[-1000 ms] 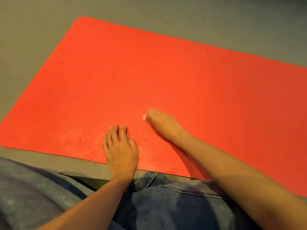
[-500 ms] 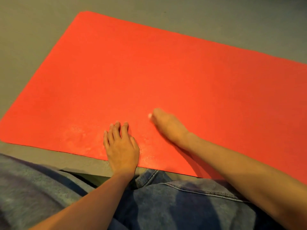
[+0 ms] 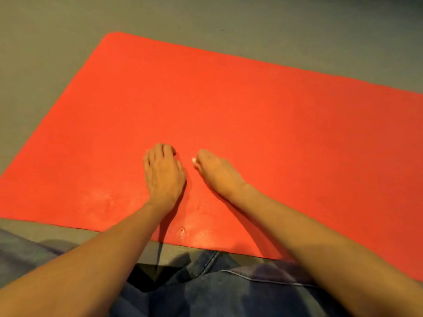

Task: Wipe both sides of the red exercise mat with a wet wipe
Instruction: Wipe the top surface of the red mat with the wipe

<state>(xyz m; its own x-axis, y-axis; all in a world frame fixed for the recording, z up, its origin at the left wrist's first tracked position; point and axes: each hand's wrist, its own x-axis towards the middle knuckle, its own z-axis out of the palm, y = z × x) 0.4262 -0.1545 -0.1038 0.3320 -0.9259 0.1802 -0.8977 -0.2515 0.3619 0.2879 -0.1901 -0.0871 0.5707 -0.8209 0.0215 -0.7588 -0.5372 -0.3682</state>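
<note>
Left hand (image 3: pixel 163 172): palm down on the red mat (image 3: pixel 251 106), fingers together, tips bent onto the surface, holding nothing.

Right hand (image 3: pixel 217 172): just beside it, pressed on the mat, fingers pointing left. A small white bit (image 3: pixel 194 160) shows at its fingertips; cannot tell how it is gripped.

Mat lies flat on the grey floor (image 3: pixel 45 42). Its near long edge is just ahead of the jeans (image 3: pixel 229 294), its short end is at left, and its right side runs out of frame. Pale marks (image 3: pixel 98 200) sit near the near edge. Wide bare mat beyond and right of both hands.
</note>
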